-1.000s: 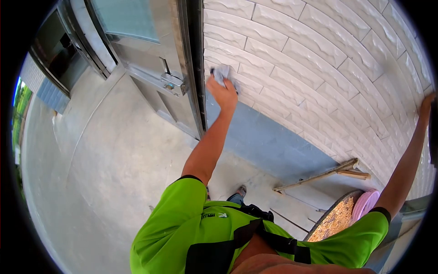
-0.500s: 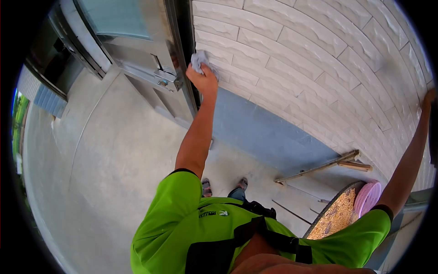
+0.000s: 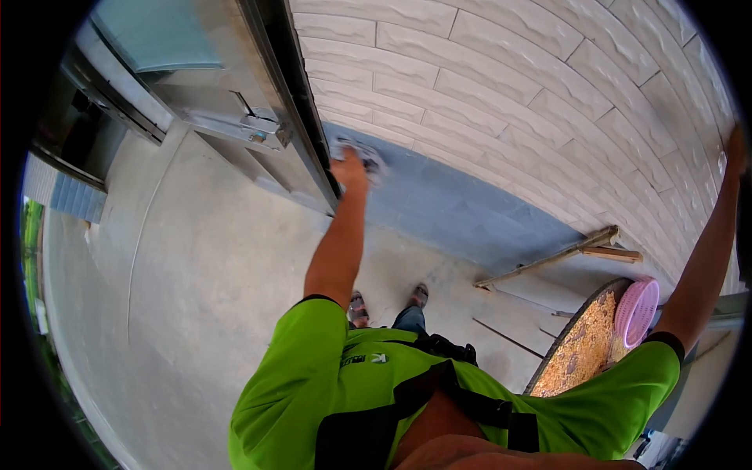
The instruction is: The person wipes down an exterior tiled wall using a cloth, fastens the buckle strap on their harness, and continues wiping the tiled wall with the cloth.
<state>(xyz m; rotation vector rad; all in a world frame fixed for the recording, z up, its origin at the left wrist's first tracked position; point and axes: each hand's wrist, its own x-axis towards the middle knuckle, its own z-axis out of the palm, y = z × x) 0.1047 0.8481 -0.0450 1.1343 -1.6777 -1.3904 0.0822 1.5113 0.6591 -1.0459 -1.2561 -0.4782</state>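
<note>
My left hand [image 3: 349, 169] is closed around a pale cloth [image 3: 371, 159], smeared by motion, at the blue-grey lower band of the wall [image 3: 462, 196]. Just left of it stands the metal door [image 3: 235, 129] with its handle and lock [image 3: 262, 127]. Far out to the right, my right hand [image 3: 736, 149] is up at the white brick-patterned tiles [image 3: 501, 78]. The dark edge of the view cuts it off, and its fingers cannot be made out.
A round tray [image 3: 576, 345] of yellow-orange bits and a pink plastic basket [image 3: 636, 312] stand at lower right. A wooden frame [image 3: 548, 262] leans by the wall base. Thin rods [image 3: 507, 338] lie near my feet on the concrete floor [image 3: 204, 258].
My left hand has moved down with the cloth, from the white tiles beside the door to the blue-grey band. My right hand stays at the wall, and the view has shifted slightly.
</note>
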